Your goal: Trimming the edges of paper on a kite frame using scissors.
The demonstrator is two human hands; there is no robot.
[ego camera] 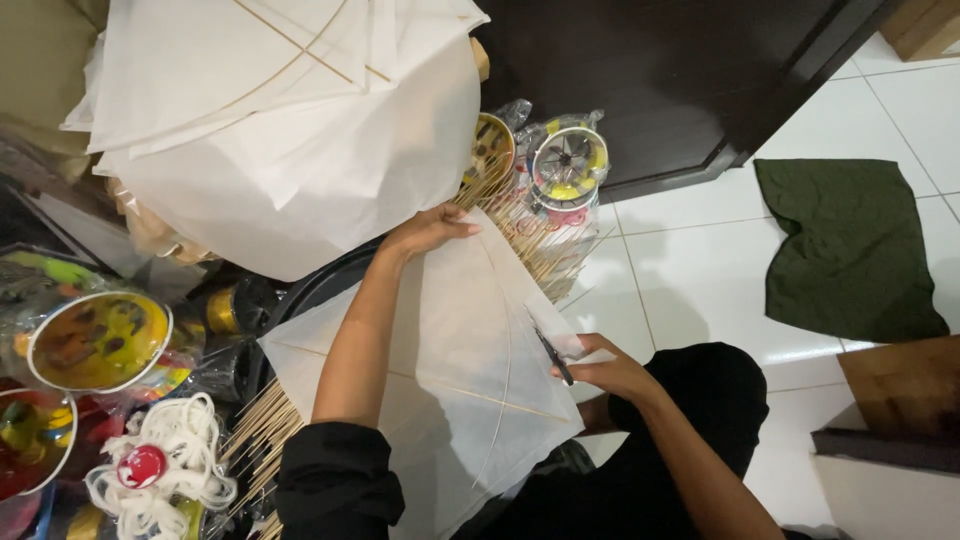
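**Blade at the paper's edge — easy to tear from here**

My left hand [428, 232] lies flat, fingers together, pressing the far corner of the white paper kite [440, 370] spread across my lap and the bundle of bamboo sticks [262, 430]. My right hand [610, 370] is closed around a small dark cutter [553, 357], tip touching the kite's right edge beside the curved spar. I reckon the thin paper could rip if I drag too hard, or nick the spar. If my left palm lifts, the sheet may slide. The stack of finished kites [280, 110] sits well apart, above.
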